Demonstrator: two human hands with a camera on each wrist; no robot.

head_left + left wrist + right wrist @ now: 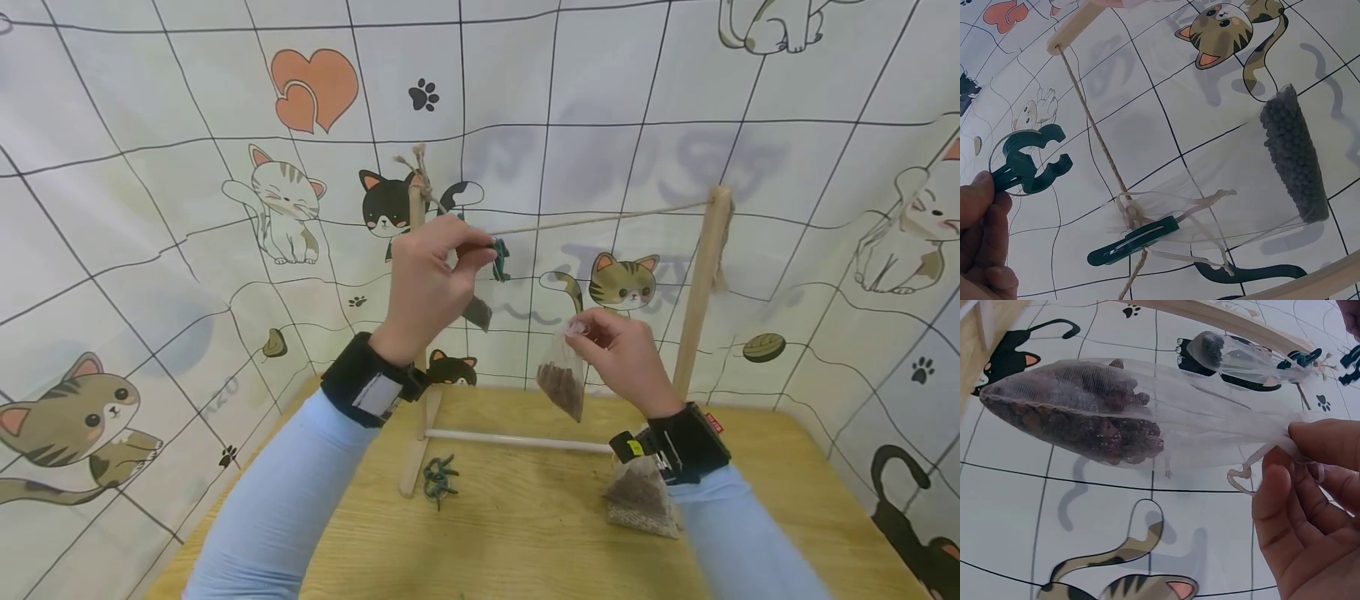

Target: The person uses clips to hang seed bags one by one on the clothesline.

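Note:
Between thumb and fingers my left hand (435, 279) pinches the handles of a dark green spring clip (1035, 159), its curved jaws spread apart. My right hand (622, 354) pinches the gathered top of a sheer mesh drawstring bag (1085, 412) with reddish-brown pieces in its bottom. The bag hangs below the string (600, 220), its ribbon dangling by my fingers. On the string near the left post, another green clip (1132, 240) grips a mesh bag of small dark grains (1297, 156); in the head view my left hand partly hides it.
The string spans two wooden posts (701, 292) joined by a white rod (517, 440) low down. Several green clips (440, 481) lie on the wooden table (510, 533) at left. More filled mesh bags (641, 496) lie under my right forearm. A cat-print cloth (510, 67) surrounds the table.

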